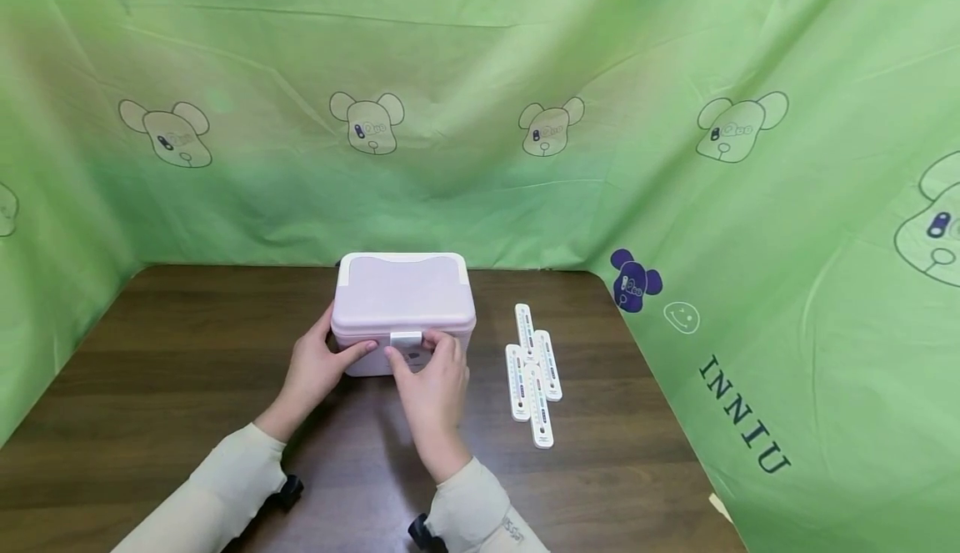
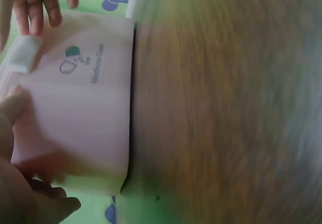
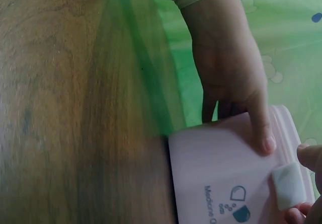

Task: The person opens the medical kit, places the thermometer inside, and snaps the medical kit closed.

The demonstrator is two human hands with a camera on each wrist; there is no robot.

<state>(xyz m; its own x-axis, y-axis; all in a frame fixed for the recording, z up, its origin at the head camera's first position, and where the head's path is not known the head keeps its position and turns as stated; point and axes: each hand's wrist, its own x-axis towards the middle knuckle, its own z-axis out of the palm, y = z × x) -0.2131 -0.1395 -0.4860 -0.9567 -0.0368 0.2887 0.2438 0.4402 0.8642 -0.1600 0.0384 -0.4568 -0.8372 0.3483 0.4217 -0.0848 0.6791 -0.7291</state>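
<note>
A pale pink medicine box (image 1: 408,294) with a closed lid stands on the table; its front bears "Medicine" lettering (image 2: 97,63) and a capsule print. My left hand (image 1: 315,365) grips the box's left side, thumb on the front and the other fingers round the side, partly hidden. At the front, my right hand (image 1: 435,386) has thumb and fingertips on either side of the white latch (image 3: 289,186). The latch lies against the box front in the right wrist view.
Several white thermometers (image 1: 540,407) lie upright-facing in a cluster on the brown wooden table (image 1: 615,470), right of the box. A green cloth (image 1: 465,194) with printed bear heads hangs behind and along the sides.
</note>
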